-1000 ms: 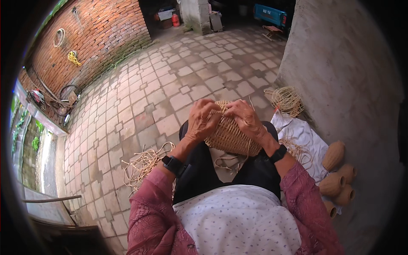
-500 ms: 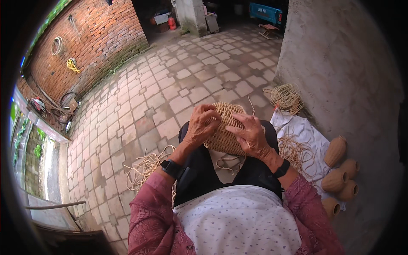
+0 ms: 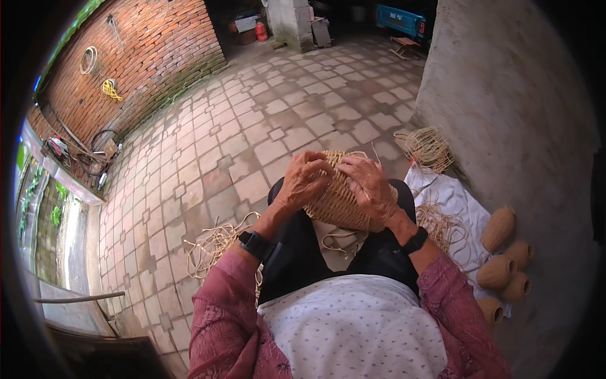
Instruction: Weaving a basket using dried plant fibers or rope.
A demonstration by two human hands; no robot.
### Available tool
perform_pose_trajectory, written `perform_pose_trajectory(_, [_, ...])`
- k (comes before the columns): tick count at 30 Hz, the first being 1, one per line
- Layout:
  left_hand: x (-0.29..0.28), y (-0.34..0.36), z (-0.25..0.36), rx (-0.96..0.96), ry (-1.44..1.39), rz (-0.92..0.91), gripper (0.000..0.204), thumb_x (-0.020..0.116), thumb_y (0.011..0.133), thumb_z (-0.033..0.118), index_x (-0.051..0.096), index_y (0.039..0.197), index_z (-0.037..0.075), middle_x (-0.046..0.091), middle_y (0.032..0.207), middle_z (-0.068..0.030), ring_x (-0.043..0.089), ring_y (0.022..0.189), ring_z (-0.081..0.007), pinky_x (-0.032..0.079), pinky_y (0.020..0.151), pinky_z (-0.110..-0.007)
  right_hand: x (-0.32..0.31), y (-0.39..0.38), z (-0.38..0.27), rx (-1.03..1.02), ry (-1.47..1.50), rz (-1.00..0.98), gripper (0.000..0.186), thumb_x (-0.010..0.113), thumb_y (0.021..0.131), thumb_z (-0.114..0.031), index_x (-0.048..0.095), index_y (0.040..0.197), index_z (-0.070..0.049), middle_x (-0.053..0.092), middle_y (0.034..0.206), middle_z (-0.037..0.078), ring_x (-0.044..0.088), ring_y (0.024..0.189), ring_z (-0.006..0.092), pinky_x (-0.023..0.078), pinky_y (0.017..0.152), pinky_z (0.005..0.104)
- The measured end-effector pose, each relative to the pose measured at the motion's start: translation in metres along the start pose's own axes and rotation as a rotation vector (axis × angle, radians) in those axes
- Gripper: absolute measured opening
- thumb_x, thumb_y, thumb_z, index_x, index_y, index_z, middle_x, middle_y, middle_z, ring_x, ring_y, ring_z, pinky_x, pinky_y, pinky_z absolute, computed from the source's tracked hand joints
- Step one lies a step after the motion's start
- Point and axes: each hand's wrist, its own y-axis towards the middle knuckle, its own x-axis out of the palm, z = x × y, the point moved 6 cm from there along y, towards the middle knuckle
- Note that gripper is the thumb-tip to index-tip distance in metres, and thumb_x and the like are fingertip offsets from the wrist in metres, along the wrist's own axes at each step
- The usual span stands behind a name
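Brick wall (image 3: pixel 136 60) on the far left, paved yard floor (image 3: pixel 252 136) below it. Loose pale cane strands (image 3: pixel 214 243) lie on the pavers beside the person's left knee. Left hand (image 3: pixel 303 180) is closed, fingers curled on the upper rim of the half-woven basket (image 3: pixel 338 202), which sits on the lap between both hands, tilted, open end away from the body. Right hand (image 3: pixel 369 186) is also closed on the basket, fingers pressed over the weave near the top edge; cannot tell which strand it pinches. Black watch bands on both wrists. A loose cane end hangs under the basket onto the dark trousers.

To the right: coil of cane (image 3: pixel 429 146) by the grey wall, white cloth (image 3: pixel 454 205) with more strands on it, finished woven pots (image 3: pixel 502 259) at the wall foot.

Risk, as a judgement: the basket rests only on the knees, so a hard pull on a strand could twist it out of the grip or slacken the last rows. Dangling ends may snag or kink and snap.
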Motion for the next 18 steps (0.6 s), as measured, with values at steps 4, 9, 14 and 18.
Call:
perform_pose_trajectory(4, [0.003,0.014,-0.009,-0.039,-0.078,-0.141,0.019,0.068,0.080,0.019,0.070,0.098,0.012,0.057,0.117,-0.0108,0.050,0.116,-0.0302,0.040,0.102,-0.041,-0.008,0.003,0.015,0.127,0.231,0.001,0.036,0.058,0.090,-0.021,0.061,0.123,-0.008,0.058,0.127,0.011,0.052,0.121,0.0310,0.037,0.102,0.0441])
perform_pose_trajectory(9, [0.013,0.042,-0.042,-0.105,-0.175,-0.257,0.019,0.066,0.081,0.021,0.071,0.096,0.011,0.064,0.106,-0.0092,0.056,0.111,-0.0255,0.044,0.098,-0.035,-0.022,-0.003,0.017,0.186,0.007,0.060,0.050,0.067,0.085,-0.036,0.060,0.122,-0.004,0.057,0.126,0.014,0.053,0.119,0.0324,0.037,0.102,0.0452])
perform_pose_trajectory(14, [0.020,0.059,-0.067,-0.250,-0.150,-0.321,0.021,0.063,0.083,0.022,0.072,0.098,0.010,0.066,0.104,-0.0067,0.057,0.109,-0.0240,0.046,0.096,-0.034,-0.015,-0.005,0.011,0.108,-0.208,-0.006,0.058,0.069,0.081,-0.040,0.058,0.126,-0.006,0.056,0.127,0.014,0.052,0.117,0.0342,0.038,0.101,0.0468])
perform_pose_trajectory(18, [0.021,0.061,-0.048,-0.073,-0.182,-0.533,0.034,0.066,0.081,0.027,0.068,0.111,0.012,0.057,0.123,-0.0110,0.049,0.121,-0.0276,0.039,0.104,-0.037,-0.018,-0.010,0.029,0.189,-0.096,-0.069,0.062,0.068,0.082,-0.046,0.056,0.129,-0.008,0.056,0.126,0.014,0.052,0.117,0.0349,0.040,0.100,0.0466])
